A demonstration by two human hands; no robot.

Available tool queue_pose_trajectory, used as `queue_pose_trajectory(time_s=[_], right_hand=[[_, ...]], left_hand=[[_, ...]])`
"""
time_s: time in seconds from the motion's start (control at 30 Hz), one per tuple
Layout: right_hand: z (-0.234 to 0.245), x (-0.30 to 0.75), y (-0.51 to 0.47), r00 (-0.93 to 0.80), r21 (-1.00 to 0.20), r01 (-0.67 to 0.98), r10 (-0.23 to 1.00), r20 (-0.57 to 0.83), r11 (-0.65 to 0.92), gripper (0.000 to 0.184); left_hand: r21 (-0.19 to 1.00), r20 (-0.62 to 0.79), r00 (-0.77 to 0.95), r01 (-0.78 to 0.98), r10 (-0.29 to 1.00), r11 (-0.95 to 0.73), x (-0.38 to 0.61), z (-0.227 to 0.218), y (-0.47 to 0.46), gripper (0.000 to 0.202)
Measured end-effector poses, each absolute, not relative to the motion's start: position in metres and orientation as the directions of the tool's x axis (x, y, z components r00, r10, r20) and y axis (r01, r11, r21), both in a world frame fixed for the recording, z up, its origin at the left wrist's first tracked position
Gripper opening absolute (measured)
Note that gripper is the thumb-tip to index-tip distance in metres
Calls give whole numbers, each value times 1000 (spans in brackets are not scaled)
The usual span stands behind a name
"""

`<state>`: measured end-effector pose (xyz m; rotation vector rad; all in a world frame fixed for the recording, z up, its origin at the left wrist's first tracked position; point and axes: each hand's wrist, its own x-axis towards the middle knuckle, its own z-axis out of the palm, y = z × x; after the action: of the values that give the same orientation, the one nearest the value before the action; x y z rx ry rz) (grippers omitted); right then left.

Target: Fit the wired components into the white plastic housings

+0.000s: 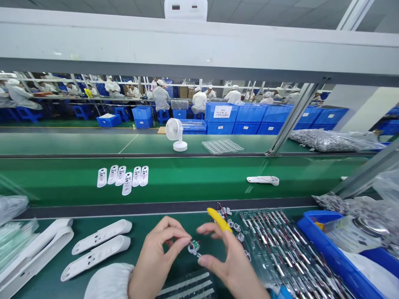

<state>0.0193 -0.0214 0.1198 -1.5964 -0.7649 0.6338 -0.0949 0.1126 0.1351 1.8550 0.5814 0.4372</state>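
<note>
My left hand point(162, 253) pinches a small green circuit board point(195, 244) between thumb and fingertips. A white ring-shaped part point(191, 250) and a thin red wire show at the board. Just to the right, my right hand point(227, 259) has its thumb and fingers apart around the board's right side, with nothing gripped between them. A yellow finger cot point(220, 219) covers one of its fingers. The right thumb tip is close to the small part's lower end; I cannot tell whether it touches. Below the hands lies a dark pad with pale strips point(190, 287).
White curved housings point(98, 259) lie left. Small white ring parts point(237, 227) and a tray of slim metal parts with wires point(280, 245) are right, beside a blue bin point(346, 265). On the belt are white panels point(127, 183) and a housing point(263, 180); beyond stands a fan point(175, 132).
</note>
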Motion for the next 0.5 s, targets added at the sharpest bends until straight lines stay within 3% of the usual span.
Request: queue_pose_trajectory(time_s=[0.1, 0.17, 0.3, 0.5], right_hand=[[127, 24, -20, 727, -904, 374, 671, 147, -206, 28], [126, 18, -12, 693, -835, 491, 692, 204, -246, 19], [111, -3, 10, 560, -691, 698, 746, 361, -189, 17], [85, -12, 28, 371, -557, 827, 816, 444, -73, 13]], left_hand=[[876, 70, 804, 233, 590, -421, -97, 140, 117, 18], [864, 85, 807, 232, 584, -447, -99, 143, 119, 17], [873, 124, 792, 200, 598, -445, -103, 147, 118, 16], [890, 161, 758, 165, 632, -425, -111, 146, 119, 16]])
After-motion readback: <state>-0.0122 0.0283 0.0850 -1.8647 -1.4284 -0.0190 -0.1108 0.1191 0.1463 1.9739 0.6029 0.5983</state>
